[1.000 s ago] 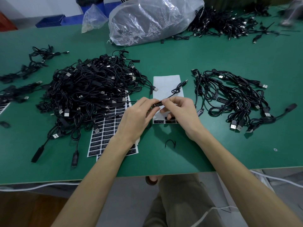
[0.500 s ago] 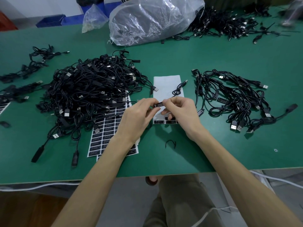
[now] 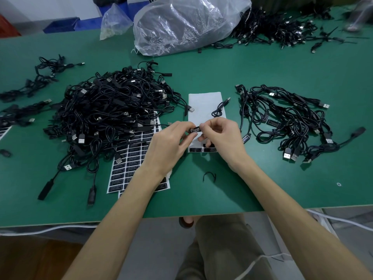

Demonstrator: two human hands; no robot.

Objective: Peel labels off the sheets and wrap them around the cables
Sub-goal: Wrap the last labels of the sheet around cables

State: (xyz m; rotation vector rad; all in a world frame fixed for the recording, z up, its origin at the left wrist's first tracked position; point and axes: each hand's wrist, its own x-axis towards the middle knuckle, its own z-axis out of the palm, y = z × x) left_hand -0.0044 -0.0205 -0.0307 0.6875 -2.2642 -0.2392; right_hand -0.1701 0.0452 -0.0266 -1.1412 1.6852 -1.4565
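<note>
My left hand (image 3: 168, 146) and my right hand (image 3: 224, 136) meet above a nearly bare white label sheet (image 3: 203, 102). Between their fingertips they pinch a black label (image 3: 195, 129) folded around a thin black cable (image 3: 220, 108), whose free end loops away over the sheet. Two black labels (image 3: 202, 149) stay on the sheet's near edge. A fuller sheet of black labels (image 3: 131, 164) lies under my left wrist. A big heap of black cables (image 3: 109, 116) sits to the left, and a smaller pile of cables with labels on them (image 3: 288, 122) to the right.
A large clear plastic bag (image 3: 187, 23) and a smaller one (image 3: 115, 21) stand at the back of the green table (image 3: 262, 178). More cables (image 3: 282, 27) lie at the far right and far left (image 3: 40, 75). A short black tie (image 3: 209, 176) lies near the front edge.
Both hands have stayed over the white sheet, with the fingers shifting slightly as they press the label around the cable. The cable's free end has barely moved.
</note>
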